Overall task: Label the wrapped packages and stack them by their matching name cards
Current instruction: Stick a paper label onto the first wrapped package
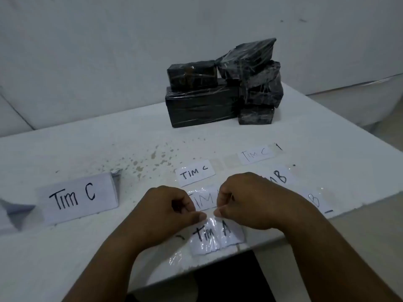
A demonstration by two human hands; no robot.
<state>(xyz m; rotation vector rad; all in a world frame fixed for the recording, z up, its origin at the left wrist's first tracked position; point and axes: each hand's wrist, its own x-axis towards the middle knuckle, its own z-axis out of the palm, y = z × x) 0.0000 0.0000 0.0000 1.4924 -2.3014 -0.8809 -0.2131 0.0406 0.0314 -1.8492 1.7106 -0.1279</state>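
Several packages wrapped in black plastic (202, 109) are piled at the back of the white table (87, 253). A folded name card reading "Tim C" (76, 196) stands at the left. Small taped paper labels lie near the front edge: two "Tim C" labels (195, 173) (255, 155), partly hidden "Tim B" labels (281, 177), another label under my hands (204, 201), and a "Tim A" label (214, 235). My left hand (172, 212) and my right hand (246, 201) both pinch the top edge of the "Tim A" label, fingertips almost touching.
Another folded white card (15, 211) shows at the far left edge. Brown specks (150, 158) stain the tabletop's middle. The table's front edge runs just below the labels, with a dark gap (229, 277) under it. A white wall stands behind.
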